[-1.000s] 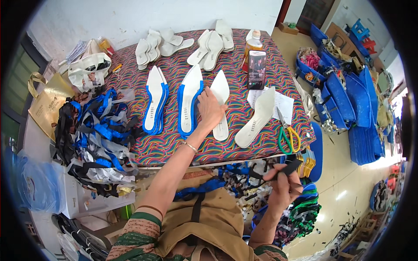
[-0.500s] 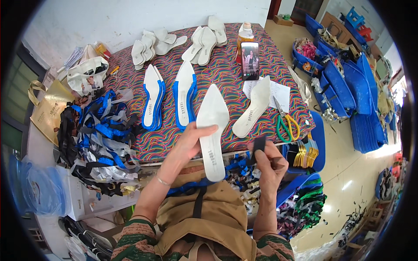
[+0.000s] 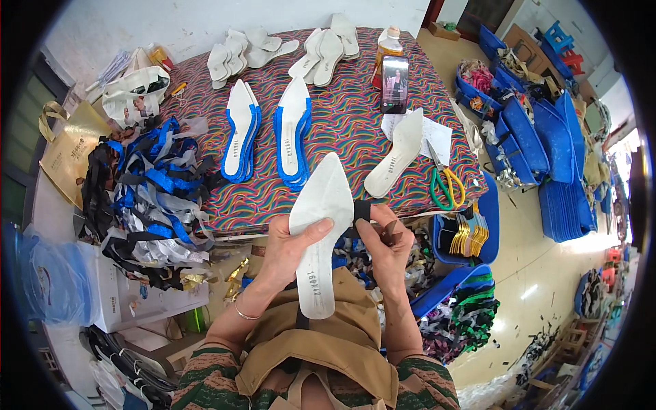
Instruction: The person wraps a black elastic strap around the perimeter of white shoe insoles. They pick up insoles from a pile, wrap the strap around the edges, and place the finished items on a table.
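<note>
A pointed white shoe insole [image 3: 321,205] is gripped in my left hand [image 3: 279,254], thumb across its upper face and fingers behind, toe pointing away from me. My right hand [image 3: 388,249] pinches a black strip [image 3: 362,210] between thumb and fingers. The strip meets the insole's right edge at the waist; whether it sticks there I cannot tell. Beyond my hands lie two stacks of insoles, a left stack [image 3: 240,140] and a right stack [image 3: 294,140], both edged in blue. Another plain white insole [image 3: 398,156] rests to their right, near scissors [image 3: 447,188] with green and yellow handles.
The patterned tablecloth [image 3: 342,123] also bears a phone [image 3: 394,85], a bottle [image 3: 389,42] and white insole piles [image 3: 328,58] at the back. Tangled strips [image 3: 160,181] heap at the left. Blue bins [image 3: 560,184] stand on the floor at right; one bin [image 3: 495,232] sits against the table.
The insole has come nearer to me and turned slightly, toe leaning right. My right hand has moved left, bringing the black strip from apart to the insole's edge.
</note>
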Motion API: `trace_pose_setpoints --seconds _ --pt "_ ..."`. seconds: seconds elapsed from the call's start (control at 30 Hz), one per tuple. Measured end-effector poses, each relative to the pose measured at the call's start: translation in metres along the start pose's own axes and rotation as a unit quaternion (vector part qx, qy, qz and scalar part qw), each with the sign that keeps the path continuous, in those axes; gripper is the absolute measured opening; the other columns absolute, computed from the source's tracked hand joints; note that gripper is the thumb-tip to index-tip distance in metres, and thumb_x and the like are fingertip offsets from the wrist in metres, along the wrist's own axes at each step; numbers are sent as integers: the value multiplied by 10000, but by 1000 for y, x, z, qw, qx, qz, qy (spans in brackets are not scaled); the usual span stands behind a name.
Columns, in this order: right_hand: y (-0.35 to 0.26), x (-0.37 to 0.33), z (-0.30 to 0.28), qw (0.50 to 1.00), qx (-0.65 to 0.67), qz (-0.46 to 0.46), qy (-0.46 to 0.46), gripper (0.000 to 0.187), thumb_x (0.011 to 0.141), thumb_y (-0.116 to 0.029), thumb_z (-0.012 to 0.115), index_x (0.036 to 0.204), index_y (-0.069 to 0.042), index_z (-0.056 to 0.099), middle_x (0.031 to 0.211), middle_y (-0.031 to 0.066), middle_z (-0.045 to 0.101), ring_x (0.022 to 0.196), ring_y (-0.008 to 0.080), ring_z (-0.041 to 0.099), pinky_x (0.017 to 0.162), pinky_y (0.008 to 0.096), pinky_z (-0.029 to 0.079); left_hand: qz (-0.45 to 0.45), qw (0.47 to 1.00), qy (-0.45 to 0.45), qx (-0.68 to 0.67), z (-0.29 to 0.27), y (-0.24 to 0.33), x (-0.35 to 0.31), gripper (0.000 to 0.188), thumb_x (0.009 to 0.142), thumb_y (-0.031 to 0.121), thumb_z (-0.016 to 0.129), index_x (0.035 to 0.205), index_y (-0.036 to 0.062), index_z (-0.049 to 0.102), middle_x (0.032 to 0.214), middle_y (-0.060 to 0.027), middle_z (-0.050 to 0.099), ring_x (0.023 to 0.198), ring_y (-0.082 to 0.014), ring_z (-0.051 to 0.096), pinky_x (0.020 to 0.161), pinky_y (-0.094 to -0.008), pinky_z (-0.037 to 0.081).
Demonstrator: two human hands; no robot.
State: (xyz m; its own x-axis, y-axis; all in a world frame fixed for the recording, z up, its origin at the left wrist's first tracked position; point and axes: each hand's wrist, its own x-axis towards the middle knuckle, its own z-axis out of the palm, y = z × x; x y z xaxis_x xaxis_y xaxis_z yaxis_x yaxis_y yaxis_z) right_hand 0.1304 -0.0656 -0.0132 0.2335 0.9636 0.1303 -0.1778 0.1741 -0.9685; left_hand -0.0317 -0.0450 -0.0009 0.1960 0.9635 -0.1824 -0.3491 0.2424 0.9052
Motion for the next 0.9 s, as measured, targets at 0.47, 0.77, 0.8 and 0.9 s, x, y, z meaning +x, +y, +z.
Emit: trace_pose_setpoints --seconds 0.47,0.77,0.8,0.9 --pt "-10 14 -26 985 107 110 -80 63 774 40 658 825 32 694 820 28 636 597 68 490 535 228 375 -21 998 -45 47 0 9 -3 217 853 132 707 1013 -15 701 831 -51 701 647 -70 617 549 -228 468" --pt "-5 11 0 999 -34 18 -36 122 883 1 626 998 27 656 803 -4 648 702 72 578 625 221 454 2 997 -50 51 -2 8 5 245 865 98 700 1075 -27 683 908 -51 700 733 -71 616 626 -235 487" --pt "-7 9 7 999 -43 14 -13 136 884 2 624 1014 30 652 819 0 652 719 78 582 638 227 463 27 998 -38 49 0 9 7 245 863 102 698 1072 -25 681 900 -47 700 720 -70 617 617 -234 486" --pt "8 -7 18 998 -65 13 -14 123 903 -12 609 1011 33 648 797 -21 620 666 27 481 569 197 366 66 997 -17 37 4 17 10 246 861 108 691 1070 -21 676 887 -42 701 701 -68 621 605 -234 487"
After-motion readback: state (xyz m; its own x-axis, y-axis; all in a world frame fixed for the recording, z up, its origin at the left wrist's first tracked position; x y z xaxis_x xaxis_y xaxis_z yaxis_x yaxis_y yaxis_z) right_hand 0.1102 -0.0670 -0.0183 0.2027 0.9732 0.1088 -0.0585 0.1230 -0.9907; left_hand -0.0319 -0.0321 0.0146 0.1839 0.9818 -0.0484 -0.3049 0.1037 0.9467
